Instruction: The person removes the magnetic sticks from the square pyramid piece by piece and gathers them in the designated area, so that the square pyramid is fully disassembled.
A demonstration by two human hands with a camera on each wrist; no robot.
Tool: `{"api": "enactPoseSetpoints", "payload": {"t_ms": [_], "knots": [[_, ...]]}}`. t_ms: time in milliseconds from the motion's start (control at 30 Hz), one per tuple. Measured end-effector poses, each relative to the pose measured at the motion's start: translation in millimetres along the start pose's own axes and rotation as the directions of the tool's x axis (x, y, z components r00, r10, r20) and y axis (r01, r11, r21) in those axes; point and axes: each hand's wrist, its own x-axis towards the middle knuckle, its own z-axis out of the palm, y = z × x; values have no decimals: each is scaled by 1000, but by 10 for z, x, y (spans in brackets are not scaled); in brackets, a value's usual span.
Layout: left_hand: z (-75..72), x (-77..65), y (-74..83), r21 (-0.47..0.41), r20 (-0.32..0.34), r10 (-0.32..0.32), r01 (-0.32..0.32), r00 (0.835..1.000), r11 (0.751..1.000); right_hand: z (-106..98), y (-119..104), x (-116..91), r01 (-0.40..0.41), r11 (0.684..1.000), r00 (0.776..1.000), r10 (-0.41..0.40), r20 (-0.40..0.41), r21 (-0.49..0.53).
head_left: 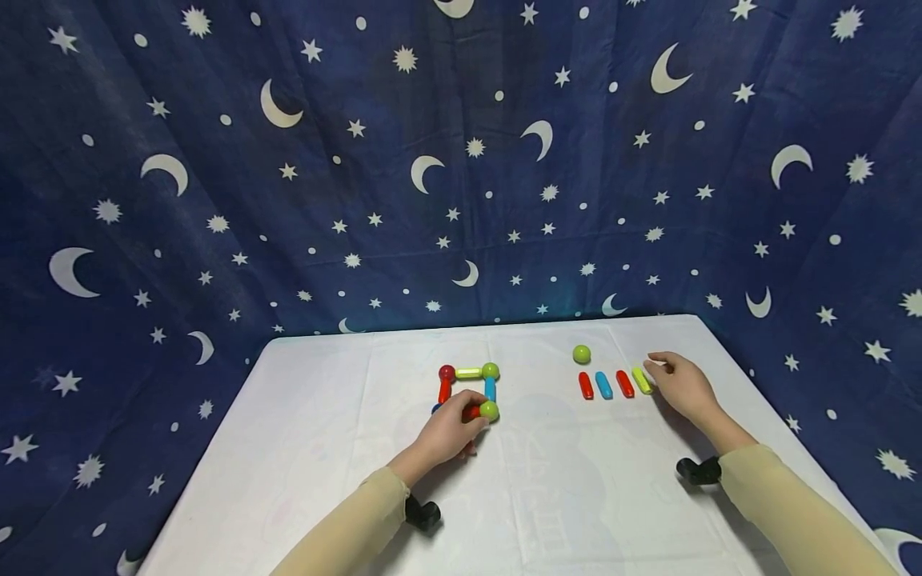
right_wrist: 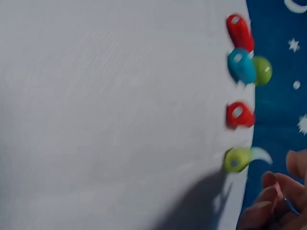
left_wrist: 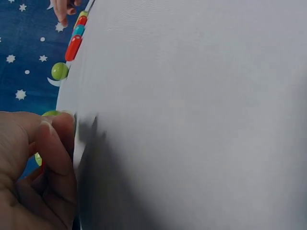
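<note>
A small square of coloured toy rods and balls lies on the white table. Its red ball (head_left: 446,374), yellow-green rod (head_left: 469,373), upper green ball (head_left: 491,370), blue rod (head_left: 490,389) and left red rod (head_left: 444,391) show. My left hand (head_left: 445,430) reaches over the near side, thumb and fingers around a red rod (head_left: 471,413) beside the near green ball (head_left: 489,411). That hand partly hides a dark blue ball (head_left: 435,408). On the right, my right hand (head_left: 684,387) has loosely bent fingers just beside a loose yellow-green rod (right_wrist: 237,159), with a gap between them.
Left of the yellow-green rod lie a red rod (head_left: 625,384), a blue rod (head_left: 603,386) and another red rod (head_left: 586,386) in a row. Behind them is a loose green ball (head_left: 581,354). A dark blue curtain (head_left: 461,200) with moons and stars hangs beyond the table (head_left: 302,448).
</note>
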Motion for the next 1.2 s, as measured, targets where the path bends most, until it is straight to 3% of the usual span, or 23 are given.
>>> {"api": "enactPoseSetpoints", "payload": {"t_ms": [133,233,333,533,700,800,1000,1200], "knots": [[-101,-68,13,155,-33,87,-81,996,985,19,-190,-51,63,997,996,-60,-72,44],[-201,-107,41,331,-97,206,-164,974,929,81,-380,-96,107,990,994,-103,-48,88],[-308,-114,58,452,-139,288,-198,948,870,199,-584,-143,161,978,986,-164,15,130],[-383,-49,-77,520,-106,288,-194,952,832,646,-968,-274,273,934,935,-314,166,230],[-328,0,-144,583,-117,316,-192,942,790,1079,-1284,-421,238,933,878,-326,351,270],[-268,39,-136,598,-114,338,-208,934,774,1268,-1392,-464,253,928,857,-346,381,274],[-155,68,-107,609,-117,322,-188,939,770,1446,-1521,-466,291,925,861,-364,356,242],[-84,72,-101,631,-122,356,-204,927,749,1470,-1541,-466,265,936,876,-335,347,233]]}}
